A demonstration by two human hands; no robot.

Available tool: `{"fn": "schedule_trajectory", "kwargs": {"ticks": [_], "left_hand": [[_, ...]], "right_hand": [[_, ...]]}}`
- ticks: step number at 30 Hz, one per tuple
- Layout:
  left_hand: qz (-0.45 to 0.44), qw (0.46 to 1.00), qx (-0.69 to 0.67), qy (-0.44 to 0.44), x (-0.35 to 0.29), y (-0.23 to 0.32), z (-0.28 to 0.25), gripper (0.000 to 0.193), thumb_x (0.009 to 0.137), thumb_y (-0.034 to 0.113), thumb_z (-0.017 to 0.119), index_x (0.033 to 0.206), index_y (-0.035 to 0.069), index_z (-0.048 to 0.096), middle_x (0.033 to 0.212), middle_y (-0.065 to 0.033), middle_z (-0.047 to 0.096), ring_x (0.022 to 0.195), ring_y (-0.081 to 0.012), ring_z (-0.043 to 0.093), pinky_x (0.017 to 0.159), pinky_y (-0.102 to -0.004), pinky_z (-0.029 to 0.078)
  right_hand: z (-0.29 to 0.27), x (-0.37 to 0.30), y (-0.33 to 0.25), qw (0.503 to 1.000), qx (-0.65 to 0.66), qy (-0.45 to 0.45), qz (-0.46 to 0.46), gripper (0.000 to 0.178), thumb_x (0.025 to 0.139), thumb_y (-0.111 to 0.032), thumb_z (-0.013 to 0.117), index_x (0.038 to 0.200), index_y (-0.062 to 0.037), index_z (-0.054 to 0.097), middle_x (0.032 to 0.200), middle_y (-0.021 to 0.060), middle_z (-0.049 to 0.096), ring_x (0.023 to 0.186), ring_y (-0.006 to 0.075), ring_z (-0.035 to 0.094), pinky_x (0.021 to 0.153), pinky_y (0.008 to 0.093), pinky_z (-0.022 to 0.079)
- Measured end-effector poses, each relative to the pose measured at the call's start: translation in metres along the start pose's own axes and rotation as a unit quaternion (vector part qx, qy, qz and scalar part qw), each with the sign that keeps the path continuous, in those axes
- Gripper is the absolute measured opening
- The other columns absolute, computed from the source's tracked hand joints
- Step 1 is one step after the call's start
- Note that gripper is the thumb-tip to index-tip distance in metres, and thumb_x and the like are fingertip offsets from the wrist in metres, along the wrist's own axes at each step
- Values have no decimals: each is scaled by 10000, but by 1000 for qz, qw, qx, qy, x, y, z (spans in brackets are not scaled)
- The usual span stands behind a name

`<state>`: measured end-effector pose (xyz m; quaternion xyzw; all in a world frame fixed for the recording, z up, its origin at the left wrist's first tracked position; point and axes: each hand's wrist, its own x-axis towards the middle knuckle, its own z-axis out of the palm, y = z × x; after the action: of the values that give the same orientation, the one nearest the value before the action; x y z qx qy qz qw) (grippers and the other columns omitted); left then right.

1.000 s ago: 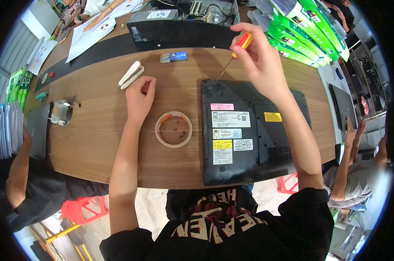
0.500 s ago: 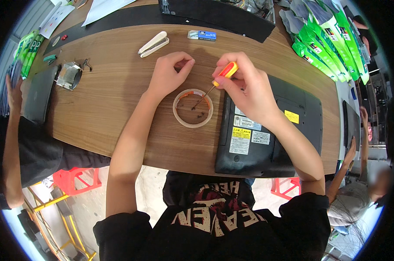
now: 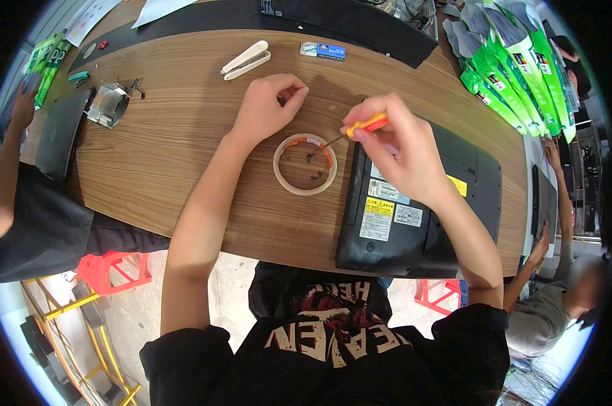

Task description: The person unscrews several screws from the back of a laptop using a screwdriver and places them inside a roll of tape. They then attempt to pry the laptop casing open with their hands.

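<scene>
1 screwdriver: red-yellow handle, slim straight shaft; pinched between thumb and fingers of your right hand, shaft slanting down into ring. 1 ring: round, translucent, orange patches on inner wall; flat on wood-grain table. Small dark pieces: irregular, inside ring. 1 laptop: black, rectangular, underside up, labelled; right of ring. Your left hand: loosely curled, just beyond ring; whether thumb meets fingertips, cannot tell.
</scene>
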<state>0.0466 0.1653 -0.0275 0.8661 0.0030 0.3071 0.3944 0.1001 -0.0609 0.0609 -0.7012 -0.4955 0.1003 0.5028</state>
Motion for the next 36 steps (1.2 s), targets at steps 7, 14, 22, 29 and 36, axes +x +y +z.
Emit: {"fn": "schedule_trajectory", "kwargs": {"ticks": [7, 14, 22, 29, 36], "left_hand": [[-12, 969, -80, -233, 3, 29, -38, 131, 777, 167, 744, 848, 59, 721, 704, -29, 570, 652, -147, 532, 589, -273, 425], [-19, 945, -34, -326, 0, 39, -38, 187, 736, 181, 770, 889, 77, 739, 719, -39, 540, 685, -167, 521, 610, -298, 415], [-29, 933, -65, -354, -4, 38, -32, 169, 722, 172, 779, 852, 68, 748, 691, -39, 504, 645, -176, 498, 592, -324, 402], [-14, 932, -37, -360, -5, 39, -31, 154, 722, 176, 777, 813, 56, 748, 649, -47, 503, 623, -182, 500, 581, -329, 402], [-12, 939, -21, -343, -3, 39, -31, 150, 753, 197, 761, 787, 56, 725, 644, -49, 520, 613, -181, 498, 564, -325, 402]], "right_hand": [[-11, -13, -12, 977, -111, -137, -122, 136, 755, 87, 600, 811, -25, 546, 1003, 114, 668, 940, 276, 666, 771, 317, 546], [-19, -21, -4, 986, -86, -52, -131, 161, 753, 72, 618, 854, -23, 535, 964, 116, 657, 874, 276, 660, 759, 322, 531], [-17, -24, -5, 994, -28, -6, -109, 162, 755, 86, 608, 845, -26, 534, 964, 116, 669, 885, 231, 674, 766, 294, 535], [-47, -20, -8, 995, 37, 52, -81, 175, 876, 57, 576, 1029, 4, 511, 995, 118, 646, 938, 178, 657, 812, 296, 547], [-78, -2, 6, 977, -100, 177, -64, 247, 896, -23, 629, 1109, 3, 506, 958, 71, 649, 902, 135, 662, 803, 259, 538]]}}
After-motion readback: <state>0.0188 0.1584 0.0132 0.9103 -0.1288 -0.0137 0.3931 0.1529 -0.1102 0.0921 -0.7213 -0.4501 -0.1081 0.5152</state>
